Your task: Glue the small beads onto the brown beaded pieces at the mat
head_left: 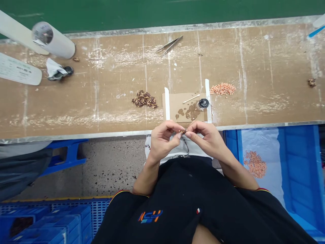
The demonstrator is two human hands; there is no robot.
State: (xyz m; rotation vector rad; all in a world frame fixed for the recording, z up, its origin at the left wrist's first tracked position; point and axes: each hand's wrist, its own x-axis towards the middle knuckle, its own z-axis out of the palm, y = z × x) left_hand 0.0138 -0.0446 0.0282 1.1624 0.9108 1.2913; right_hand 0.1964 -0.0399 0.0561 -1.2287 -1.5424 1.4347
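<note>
Centre frame, at bench (76, 112) edge: left hand (162, 140) and right hand (205, 135) both pinch one tiny brown part (182, 131) between fingertips. Risk: part held over lap, off the bench; a slipped pinch drops it. Glue pot (203, 103) just above could tip.

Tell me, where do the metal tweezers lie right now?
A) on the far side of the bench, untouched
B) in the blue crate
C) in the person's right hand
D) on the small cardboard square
A: the tweezers lie alone near the far edge of the bench, while both hands pinch a small brown part at the near edge.
</note>
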